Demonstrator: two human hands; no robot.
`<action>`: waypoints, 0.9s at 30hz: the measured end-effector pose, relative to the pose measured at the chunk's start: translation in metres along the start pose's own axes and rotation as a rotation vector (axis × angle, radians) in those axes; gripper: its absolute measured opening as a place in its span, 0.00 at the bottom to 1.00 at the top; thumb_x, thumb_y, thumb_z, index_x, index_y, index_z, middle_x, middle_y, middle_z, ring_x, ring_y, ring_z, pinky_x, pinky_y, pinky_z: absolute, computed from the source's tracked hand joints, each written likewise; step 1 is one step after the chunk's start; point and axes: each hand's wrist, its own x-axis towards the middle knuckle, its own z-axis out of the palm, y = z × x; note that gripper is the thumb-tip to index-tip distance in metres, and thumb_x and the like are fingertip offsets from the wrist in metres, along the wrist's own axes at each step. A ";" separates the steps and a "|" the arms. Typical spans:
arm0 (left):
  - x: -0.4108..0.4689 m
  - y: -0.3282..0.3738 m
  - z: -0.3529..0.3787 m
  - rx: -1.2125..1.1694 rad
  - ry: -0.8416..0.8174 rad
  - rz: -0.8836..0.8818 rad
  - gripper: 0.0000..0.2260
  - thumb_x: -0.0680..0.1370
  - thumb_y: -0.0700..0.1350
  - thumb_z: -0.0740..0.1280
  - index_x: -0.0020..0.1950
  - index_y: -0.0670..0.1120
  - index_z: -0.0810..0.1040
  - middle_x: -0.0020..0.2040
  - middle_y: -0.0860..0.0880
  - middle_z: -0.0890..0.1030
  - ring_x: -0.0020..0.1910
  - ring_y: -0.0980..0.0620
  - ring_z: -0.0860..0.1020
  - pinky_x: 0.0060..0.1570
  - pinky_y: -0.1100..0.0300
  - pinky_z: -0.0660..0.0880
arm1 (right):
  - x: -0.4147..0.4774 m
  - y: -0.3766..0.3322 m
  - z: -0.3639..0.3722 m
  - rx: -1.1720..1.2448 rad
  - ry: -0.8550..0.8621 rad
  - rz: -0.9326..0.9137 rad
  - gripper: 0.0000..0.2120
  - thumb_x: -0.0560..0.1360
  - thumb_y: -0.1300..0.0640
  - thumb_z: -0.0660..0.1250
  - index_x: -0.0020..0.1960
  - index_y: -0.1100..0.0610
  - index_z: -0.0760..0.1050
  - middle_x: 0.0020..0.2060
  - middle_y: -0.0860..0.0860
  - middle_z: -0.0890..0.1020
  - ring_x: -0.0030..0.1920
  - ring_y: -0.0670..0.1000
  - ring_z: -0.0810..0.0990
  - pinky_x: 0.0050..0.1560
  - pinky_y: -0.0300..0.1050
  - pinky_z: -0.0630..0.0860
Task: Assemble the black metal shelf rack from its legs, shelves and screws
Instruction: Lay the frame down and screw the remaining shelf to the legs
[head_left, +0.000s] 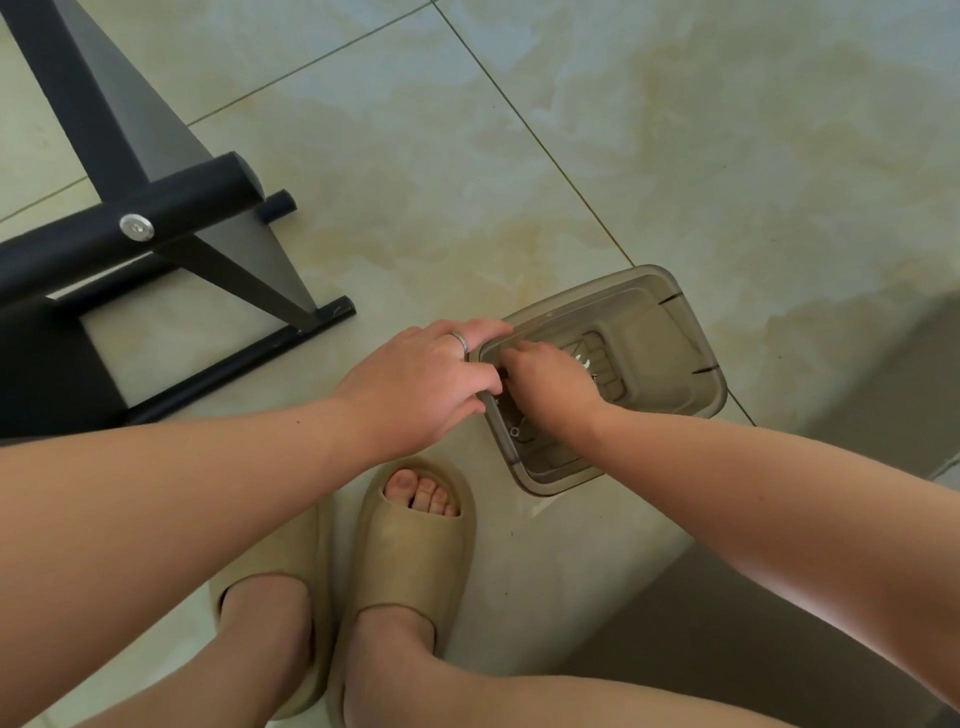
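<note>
A smoky translucent plastic tray (670, 332) lies on the tiled floor and holds small screws (584, 360) and other metal bits. My left hand (421, 384), with a ring on one finger, grips the tray's near left rim. My right hand (550, 382) reaches inside the tray with curled fingers; what they pinch is hidden. The partly built black metal rack (156, 208) lies on its side at the upper left, a silver screw head (136, 227) showing on one leg.
My two feet in tan slippers (410, 540) stand just below the tray. A dark shadowed area (857, 415) fills the right side. Pale marbled floor tiles (571, 130) stretch beyond the tray and rack.
</note>
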 end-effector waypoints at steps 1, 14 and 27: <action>0.000 0.000 0.000 0.004 0.000 0.001 0.09 0.81 0.50 0.66 0.59 0.53 0.81 0.78 0.51 0.63 0.67 0.45 0.71 0.62 0.49 0.70 | -0.001 0.004 -0.001 -0.017 0.013 -0.018 0.13 0.81 0.61 0.60 0.65 0.58 0.73 0.57 0.56 0.79 0.57 0.60 0.77 0.45 0.50 0.72; 0.003 0.002 0.001 0.027 0.003 -0.021 0.07 0.81 0.50 0.66 0.57 0.53 0.81 0.78 0.50 0.63 0.62 0.45 0.73 0.57 0.51 0.70 | 0.000 0.012 -0.010 -0.291 -0.051 -0.155 0.14 0.83 0.59 0.58 0.65 0.57 0.75 0.60 0.56 0.77 0.61 0.59 0.73 0.60 0.51 0.70; -0.014 0.024 -0.095 0.073 -0.265 -0.197 0.15 0.82 0.50 0.62 0.69 0.56 0.73 0.71 0.53 0.72 0.63 0.49 0.76 0.55 0.54 0.74 | -0.060 -0.002 -0.151 0.400 0.172 0.148 0.06 0.76 0.61 0.70 0.47 0.51 0.80 0.38 0.42 0.79 0.43 0.48 0.80 0.46 0.40 0.76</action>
